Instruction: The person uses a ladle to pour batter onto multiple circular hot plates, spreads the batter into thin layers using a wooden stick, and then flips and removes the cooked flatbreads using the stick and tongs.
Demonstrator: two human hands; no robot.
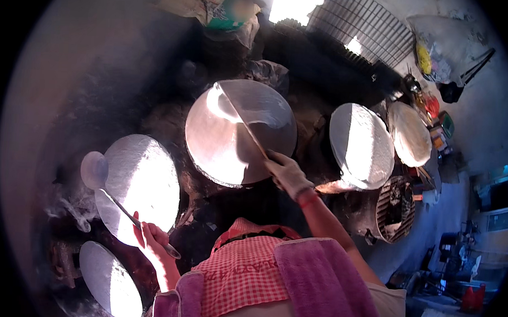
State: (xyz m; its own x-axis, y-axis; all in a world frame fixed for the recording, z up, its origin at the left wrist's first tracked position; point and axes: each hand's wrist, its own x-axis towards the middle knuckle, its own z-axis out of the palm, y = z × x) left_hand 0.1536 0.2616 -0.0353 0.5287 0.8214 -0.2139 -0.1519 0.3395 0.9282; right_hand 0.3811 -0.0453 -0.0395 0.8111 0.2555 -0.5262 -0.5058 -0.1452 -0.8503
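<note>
My left hand (154, 237) is closed around the handle of a ladle (95, 170). The ladle's round bowl hangs at the left rim of a pale, sunlit round griddle (150, 193). In a light glove, my right hand (290, 174) grips a thin wooden stick (245, 123). That stick slants across the middle round griddle (218, 143), its far end near the back left rim. A whitish wet-looking patch shows at the back of this griddle. The gloved hand is at the griddle's right edge. Whether the stick touches the surface I cannot tell.
Another round griddle (109, 282) is at the lower left, and one (362, 146) stands to the right. Beyond it are a pale round disc (409, 136) and a ribbed metal drum (396, 210). A wire grid (367, 27) is at the back. Smoke drifts at the left.
</note>
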